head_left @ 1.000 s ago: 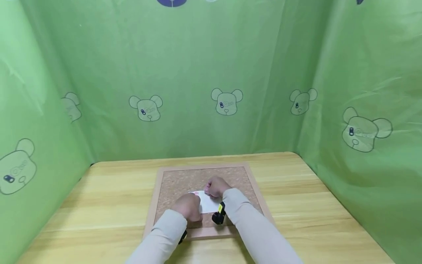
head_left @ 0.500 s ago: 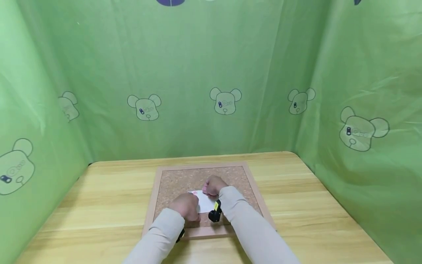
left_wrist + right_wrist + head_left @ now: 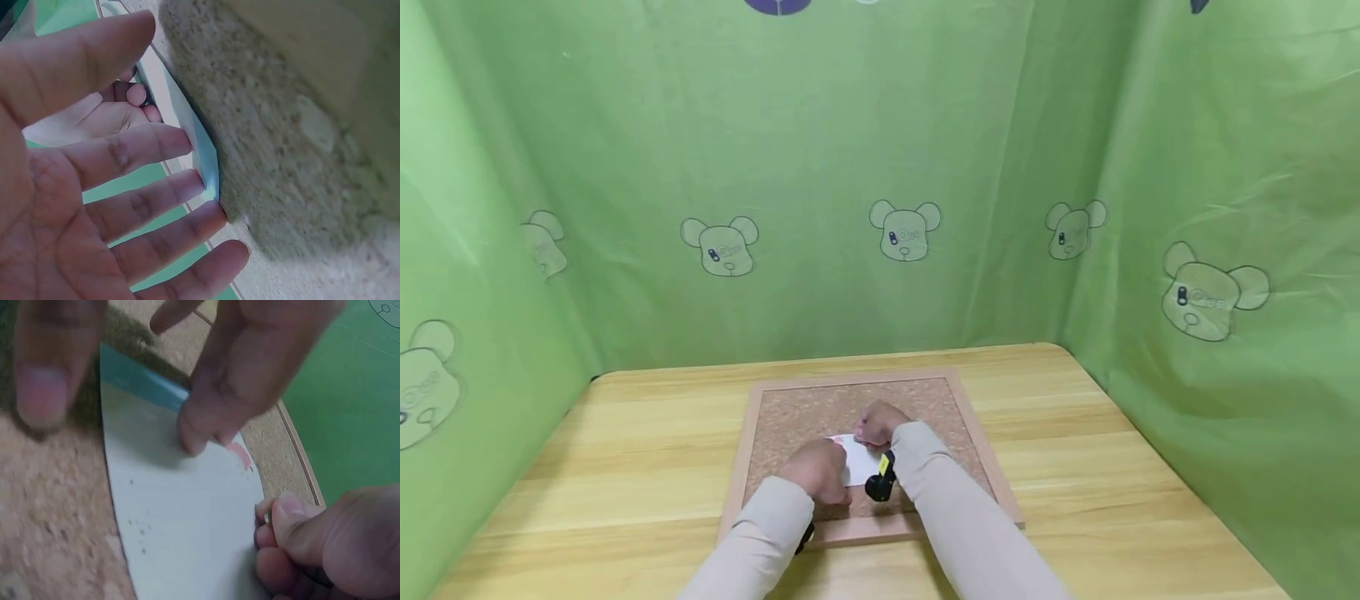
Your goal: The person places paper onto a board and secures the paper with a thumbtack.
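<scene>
A white sheet of paper, marked pink near one corner, lies on a cork board. My left hand is at its left side; in the left wrist view its fingers are spread and nearly straight, fingertips at the raised, bluish edge. In the right wrist view some of those fingers press on the paper, close to a teal strip along its border. My right hand is at the far edge, fingers curled, with thumb and forefinger pinched together at the paper's margin.
The board's pinkish wooden frame rises slightly above the wooden table. Green curtains with bear-head prints stand behind and on both sides. A small black camera is strapped under the right wrist.
The whole head view has shifted slightly left. Both hands keep their places on the paper, and the right wrist has turned or moved slightly left.
</scene>
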